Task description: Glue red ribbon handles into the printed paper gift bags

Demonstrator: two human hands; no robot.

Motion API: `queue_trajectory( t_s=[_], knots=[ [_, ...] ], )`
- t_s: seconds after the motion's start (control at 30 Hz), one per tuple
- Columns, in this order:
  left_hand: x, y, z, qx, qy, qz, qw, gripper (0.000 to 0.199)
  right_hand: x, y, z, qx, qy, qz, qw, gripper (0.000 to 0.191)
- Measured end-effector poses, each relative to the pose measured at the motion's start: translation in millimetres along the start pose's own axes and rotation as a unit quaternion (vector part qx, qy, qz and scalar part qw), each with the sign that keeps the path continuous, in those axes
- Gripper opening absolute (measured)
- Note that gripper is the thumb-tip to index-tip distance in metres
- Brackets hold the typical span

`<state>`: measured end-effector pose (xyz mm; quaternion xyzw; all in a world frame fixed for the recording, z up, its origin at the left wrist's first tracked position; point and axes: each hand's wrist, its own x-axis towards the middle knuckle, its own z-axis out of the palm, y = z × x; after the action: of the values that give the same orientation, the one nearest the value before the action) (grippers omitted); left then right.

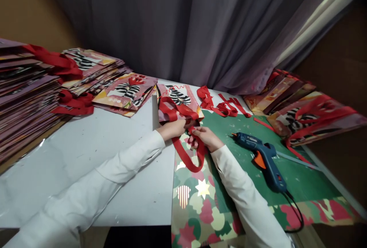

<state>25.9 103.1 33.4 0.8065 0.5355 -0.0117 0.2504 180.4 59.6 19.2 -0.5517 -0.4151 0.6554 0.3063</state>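
A paper gift bag [187, 92] with a black-and-white striped print lies in front of me, its open end towards me. Red ribbon [187, 161] lies across the bag and hangs in a loop below its edge. At the bag's opening is my left hand [172, 129]; its fingertips are hidden at the edge, so I cannot see whether they grip anything. Just to the right, my right hand [207, 137] pinches the red ribbon between thumb and fingers, close to the bag's edge.
A blue glue gun [265, 152] lies on the green mat [229, 137], its cord running to the front edge. Flat bags [25, 87] are stacked at left; another bag [123, 93] lies nearby. Cut ribbon pieces [225, 107] lie behind. Ribboned bags [309, 116] stand at right.
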Motion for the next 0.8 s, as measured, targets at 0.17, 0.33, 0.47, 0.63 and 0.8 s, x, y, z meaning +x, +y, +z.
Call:
queue_trajectory(
  t_s=[0.17,0.33,0.47,0.63,0.8],
  knots=[
    [-4,2,-7.1,0.004,0.026,-0.023,0.999,0.033,2,1,6,0.001,0.014,0.003,1.000,0.023],
    [-10,9,-15.9,-0.005,0.050,-0.030,0.998,0.032,-1,0,12,-0.001,0.026,-0.009,1.000,0.027],
    [-15,16,-22.9,-0.013,0.059,-0.037,0.998,0.040,-3,-2,11,-0.001,0.014,-0.012,1.000,0.026],
    [-18,18,-27.4,-0.022,0.065,-0.035,0.997,0.043,-4,-2,10,0.002,0.009,-0.013,1.000,0.028],
    [-18,17,-28.5,-0.025,0.071,-0.034,0.997,0.036,-3,-1,8,0.006,0.002,-0.017,1.000,0.031]
  ],
)
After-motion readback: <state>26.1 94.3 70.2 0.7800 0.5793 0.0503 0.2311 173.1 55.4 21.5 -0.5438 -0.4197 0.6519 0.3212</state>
